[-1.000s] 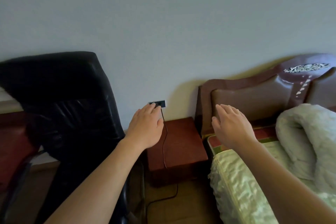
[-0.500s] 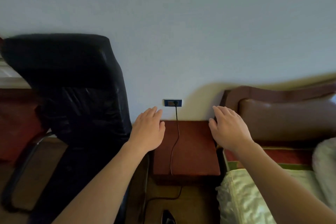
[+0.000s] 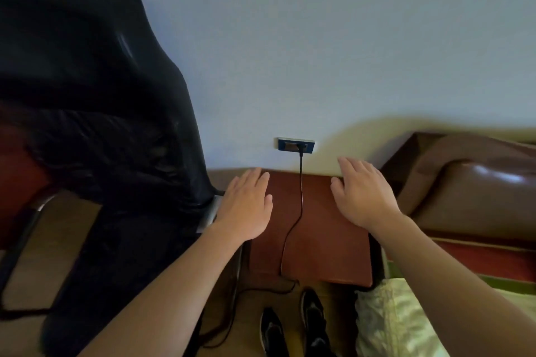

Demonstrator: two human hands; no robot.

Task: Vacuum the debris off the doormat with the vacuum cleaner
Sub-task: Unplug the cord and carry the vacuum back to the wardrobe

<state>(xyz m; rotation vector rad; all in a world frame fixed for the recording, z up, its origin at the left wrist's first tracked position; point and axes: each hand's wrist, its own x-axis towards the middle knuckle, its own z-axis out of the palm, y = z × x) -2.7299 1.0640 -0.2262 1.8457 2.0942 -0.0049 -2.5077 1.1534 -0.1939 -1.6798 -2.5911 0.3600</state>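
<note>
A black power cord [image 3: 300, 203] is plugged into a blue wall socket [image 3: 295, 145] and runs down over a reddish-brown bedside cabinet [image 3: 324, 240] to the floor. My left hand [image 3: 246, 206] hovers with straight fingers over the cabinet's left edge and holds nothing. On the other side of the cord my right hand [image 3: 361, 194] is held flat and empty above the cabinet. Neither hand touches the cord. No vacuum cleaner body or doormat is in view.
A black leather office chair [image 3: 95, 136] fills the left side, close to my left arm. A bed with a brown headboard [image 3: 470, 182] and pale green bedding [image 3: 394, 324] stands at the right. My two black shoes [image 3: 293, 327] stand on the wooden floor below the cabinet.
My left hand has come away from the socket, where the plug now sits. The view has tilted down and shifted left, so both hands are lower, over the cabinet, and my shoes show.
</note>
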